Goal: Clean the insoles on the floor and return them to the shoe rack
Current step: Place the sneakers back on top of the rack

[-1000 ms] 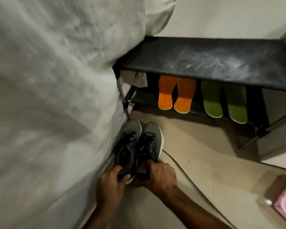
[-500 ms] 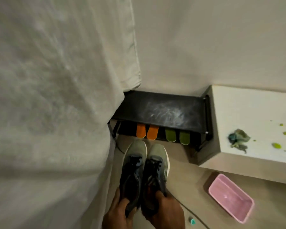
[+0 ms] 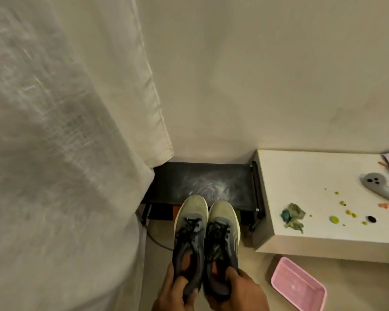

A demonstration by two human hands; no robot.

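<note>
— So, where are the insoles?
— Barely visible under the shoe rack [image 3: 202, 187], mid-frame. Your left hand [image 3: 171, 295] and right hand [image 3: 238, 292] each grip a sneaker [image 3: 190, 239] heel (toes pointing rackward).

Rack top: dusty black shoe rack [image 3: 202, 176] shelf at 12 o'clock, bare.
9 o'clock: white curtain [image 3: 61, 153] crowds it.
3 o'clock: white table [image 3: 301, 176] abuts it.
Lower shelf: screened by held sneakers [image 3: 206, 241].

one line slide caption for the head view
Both hands hold a pair of grey sneakers above the dusty black shoe rack.
</note>
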